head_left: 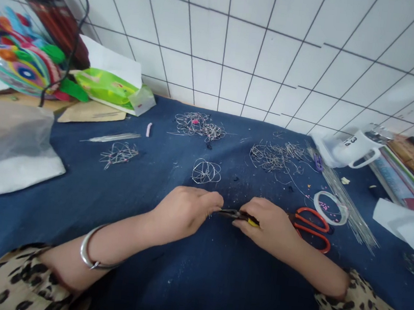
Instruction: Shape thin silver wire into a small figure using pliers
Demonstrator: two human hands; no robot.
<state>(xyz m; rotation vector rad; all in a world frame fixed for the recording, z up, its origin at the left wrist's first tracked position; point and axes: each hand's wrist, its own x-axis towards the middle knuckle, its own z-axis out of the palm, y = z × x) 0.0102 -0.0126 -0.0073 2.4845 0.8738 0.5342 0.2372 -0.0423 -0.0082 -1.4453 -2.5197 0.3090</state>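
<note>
My right hand [268, 224] is closed round a pair of pliers [231, 213] with a yellow patch on the handle; the dark jaws point left. Close to the jaw tips, the fingers of my left hand [185, 212] are pinched together. A tiny bit of thin wire seems to show below them, but it is too small to make out well. Just beyond my left hand lies a loose coil of silver wire [206, 172]. Red-handled scissors [312, 227] lie to the right, partly behind my right hand.
Tangled wire [198, 126] and another wire heap [275, 156] lie farther back. On the right are a bundle of straight wires [349, 204], a white ring-shaped dish [316, 202] with pink beads and a white mug [351, 149]. A plastic bag [11, 154] lies left, wire pieces [119, 154] nearer the middle.
</note>
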